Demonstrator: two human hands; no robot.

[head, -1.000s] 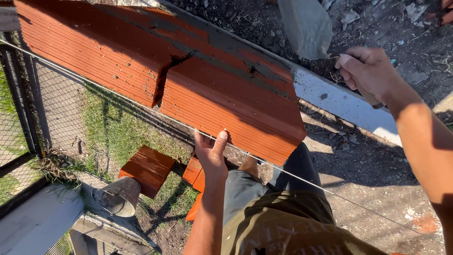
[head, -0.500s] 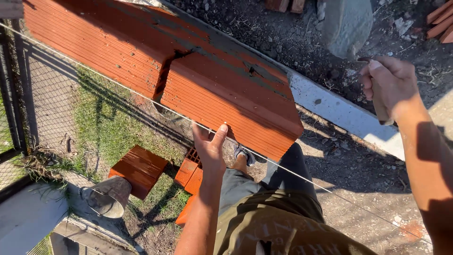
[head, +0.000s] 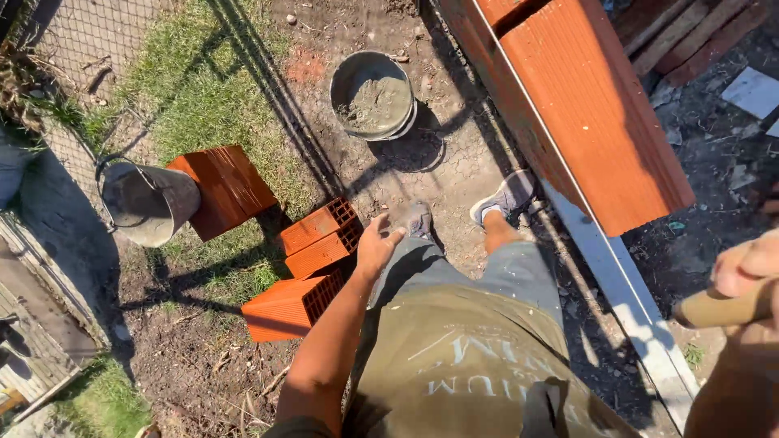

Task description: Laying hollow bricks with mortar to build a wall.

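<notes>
My left hand (head: pixel 377 246) hangs free with fingers spread above the ground, holding nothing, just right of a pile of hollow orange clay bricks (head: pixel 318 238). My right hand (head: pixel 751 272) sits at the right edge, closed around a wooden tool handle (head: pixel 720 308); the tool's head is out of view. A wall of ribbed orange bricks (head: pixel 596 113) runs diagonally at upper right, with a metal straightedge (head: pixel 625 300) along its base. My two feet in grey shoes (head: pixel 503 199) stand on bare dirt beside the wall.
A round bucket of grey mortar (head: pixel 373 96) rests on the dirt ahead. A grey metal bucket (head: pixel 146 203) lies tilted against another orange brick (head: pixel 223 188) on the grass at left. Wire mesh fencing (head: pixel 73 138) crosses the left side.
The view has swung from the wall top down to the ground. My left hand came off the brick wall and now hangs free; my right hand moved to the right edge with the handle.
</notes>
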